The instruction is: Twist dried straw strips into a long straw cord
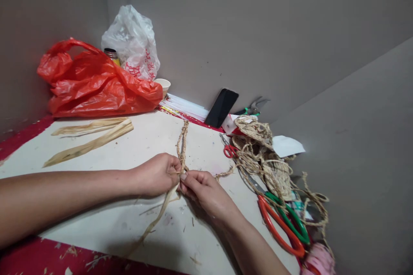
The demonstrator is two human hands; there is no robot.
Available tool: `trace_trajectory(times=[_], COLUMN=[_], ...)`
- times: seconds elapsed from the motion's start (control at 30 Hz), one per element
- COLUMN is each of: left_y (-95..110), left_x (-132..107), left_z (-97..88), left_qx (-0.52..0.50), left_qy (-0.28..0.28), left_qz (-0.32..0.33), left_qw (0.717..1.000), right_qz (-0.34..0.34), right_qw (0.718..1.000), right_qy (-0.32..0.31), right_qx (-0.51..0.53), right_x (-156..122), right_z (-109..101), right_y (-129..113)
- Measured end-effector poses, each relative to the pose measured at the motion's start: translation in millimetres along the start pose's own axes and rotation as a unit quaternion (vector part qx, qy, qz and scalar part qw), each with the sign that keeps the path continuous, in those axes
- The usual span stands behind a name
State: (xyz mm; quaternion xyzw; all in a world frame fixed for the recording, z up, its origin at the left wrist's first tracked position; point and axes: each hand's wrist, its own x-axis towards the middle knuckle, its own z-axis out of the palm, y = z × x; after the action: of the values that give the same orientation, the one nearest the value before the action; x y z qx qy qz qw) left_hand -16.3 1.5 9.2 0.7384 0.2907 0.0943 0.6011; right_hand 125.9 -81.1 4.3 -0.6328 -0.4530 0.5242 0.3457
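Observation:
A braided straw cord (183,144) runs away from me over the white board, looped at its far end. At its near end, my left hand (156,175) is closed in a pinch on the cord. My right hand (206,191) meets it there, thumb and fingers pinching at the same spot. From between the hands a loose flat husk strip (158,219) trails toward me. The exact crossing of the strands is hidden by my fingers. More dry husk strips (92,142) lie flat to the left.
Along the right lie a heap of straw rope (258,154), large scissors (280,223) with red and green handles, and small red scissors (229,150). A phone (222,107) leans on the wall. At the back left sit a red plastic bag (100,88) and a paper cup (164,86).

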Motion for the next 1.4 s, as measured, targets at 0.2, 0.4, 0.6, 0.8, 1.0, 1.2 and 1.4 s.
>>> trace_trajectory(times=[0.2,0.4,0.6,0.8,1.0,1.2,1.4], left_y=[17.4,30.4,26.4,14.8,9.7,22.6,15.2], left_x=[-8.4,-16.5,-19.4,-23.7,-23.0,-24.1,-8.9], left_z=[-8.3,-12.9,-3.5,16.1,24.9,1.9,-14.6], left_qx=[0.206,0.348,0.168,0.056,0.071,0.092,-0.021], left_qy=[0.006,0.046,0.021,0.018,0.05,0.028,0.054], left_qz=[0.066,0.081,0.034,-0.006,-0.006,-0.003,-0.01], left_qw=[0.976,0.933,0.985,0.998,0.996,0.995,0.998], right_qz=[-0.005,0.004,0.031,0.065,0.06,0.061,0.059], right_qw=[0.997,0.993,0.983,0.953,0.953,0.942,0.936], right_qy=[0.072,0.093,0.091,0.008,0.005,-0.014,-0.048], right_qx=[0.023,0.073,0.157,0.295,0.296,0.329,0.344], right_x=[-2.3,-1.3,-3.2,-6.1,-7.3,-6.7,-5.6], right_z=[8.0,12.9,17.1,17.2,19.8,13.5,6.5], right_y=[-0.7,0.5,-2.9,-3.9,-5.4,-2.6,-1.1])
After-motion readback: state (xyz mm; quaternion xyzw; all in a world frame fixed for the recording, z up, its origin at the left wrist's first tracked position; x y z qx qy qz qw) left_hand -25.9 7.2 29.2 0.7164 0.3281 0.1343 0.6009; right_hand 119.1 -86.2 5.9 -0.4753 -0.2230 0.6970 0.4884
